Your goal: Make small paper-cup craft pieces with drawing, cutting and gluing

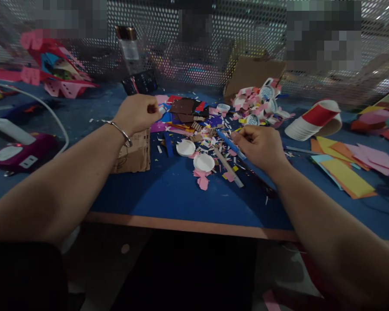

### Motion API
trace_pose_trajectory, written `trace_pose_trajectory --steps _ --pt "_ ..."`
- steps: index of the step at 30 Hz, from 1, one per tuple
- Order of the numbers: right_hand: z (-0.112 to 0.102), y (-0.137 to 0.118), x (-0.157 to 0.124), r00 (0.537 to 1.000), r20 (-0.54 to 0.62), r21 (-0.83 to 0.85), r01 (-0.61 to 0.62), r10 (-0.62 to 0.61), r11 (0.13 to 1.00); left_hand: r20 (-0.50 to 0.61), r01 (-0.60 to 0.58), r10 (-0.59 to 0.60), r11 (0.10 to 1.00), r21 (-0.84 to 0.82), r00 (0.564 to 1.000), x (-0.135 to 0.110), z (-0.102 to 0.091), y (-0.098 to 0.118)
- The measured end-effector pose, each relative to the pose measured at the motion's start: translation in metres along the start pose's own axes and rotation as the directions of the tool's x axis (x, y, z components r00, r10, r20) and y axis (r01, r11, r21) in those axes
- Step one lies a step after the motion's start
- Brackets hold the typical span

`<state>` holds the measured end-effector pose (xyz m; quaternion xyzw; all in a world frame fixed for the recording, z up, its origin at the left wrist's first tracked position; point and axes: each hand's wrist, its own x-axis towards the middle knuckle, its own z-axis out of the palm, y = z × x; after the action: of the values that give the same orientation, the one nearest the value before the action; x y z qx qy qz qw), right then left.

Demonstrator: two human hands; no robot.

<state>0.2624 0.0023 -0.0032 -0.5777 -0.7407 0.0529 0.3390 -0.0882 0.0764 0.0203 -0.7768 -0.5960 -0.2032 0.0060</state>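
Observation:
My left hand (pixel 138 113), with a metal bangle on its wrist, is closed in a pinch above the back left of the scraps. Something small and pale shows at its fingertips, too small to name. My right hand (pixel 261 147) pinches a slim blue pen-like stick (pixel 230 144), which slants over the scrap pile. Between the hands lie two white round lids (pixel 186 148), a pale flat strip (pixel 228 167), a pink paper cutout (pixel 202 180) and brown paper pieces (pixel 183 108). Under my left wrist is a piece of cardboard (pixel 134 153).
Behind my right hand is a heap of pink-and-white paper cups (pixel 257 101). A red-and-white cup (pixel 314 120) and coloured papers (pixel 346 168) lie to the right. A purple glue gun or lamp base (pixel 22 151), a bottle (pixel 128 43) and a phone (pixel 139 82) are left. Mesh panel (pixel 194 56) stands behind.

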Motion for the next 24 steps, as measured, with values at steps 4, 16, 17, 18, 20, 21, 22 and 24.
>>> trace_pose_trajectory --steps 4,16,17,18,20,21,22,24 --pt "0.0 0.005 0.002 1.0 -0.025 0.022 -0.018 0.018 1.0 0.09 -0.062 0.059 0.997 0.039 0.994 0.004 0.008 -0.002" --pt "0.001 0.013 0.006 0.999 -0.024 0.027 -0.034 0.034 0.999 0.058 -0.078 0.074 0.995 0.067 0.996 0.017 0.022 0.004" --pt "0.001 0.012 0.006 0.999 -0.016 0.029 -0.041 0.041 0.999 0.075 -0.07 0.066 0.996 0.063 0.995 0.021 0.024 0.006" --pt "0.001 0.013 0.006 0.999 -0.012 0.031 -0.045 0.046 0.998 0.093 -0.064 0.056 0.995 0.077 0.994 0.026 0.025 0.008" --pt "0.002 0.013 0.006 0.999 -0.005 0.038 -0.046 0.047 0.998 0.128 -0.059 0.044 0.991 0.121 0.991 0.038 0.03 0.012" --pt "0.002 0.014 0.006 0.999 -0.003 0.04 -0.044 0.044 0.998 0.129 -0.049 0.033 0.991 0.126 0.991 0.044 0.032 0.013" --pt "0.002 0.015 0.006 0.999 -0.002 0.042 -0.041 0.041 0.998 0.125 -0.039 0.022 0.991 0.129 0.992 0.05 0.035 0.015" --pt "0.002 0.016 0.006 0.999 -0.002 0.046 -0.037 0.037 0.998 0.123 -0.012 -0.004 0.992 0.129 0.992 0.064 0.041 0.018"
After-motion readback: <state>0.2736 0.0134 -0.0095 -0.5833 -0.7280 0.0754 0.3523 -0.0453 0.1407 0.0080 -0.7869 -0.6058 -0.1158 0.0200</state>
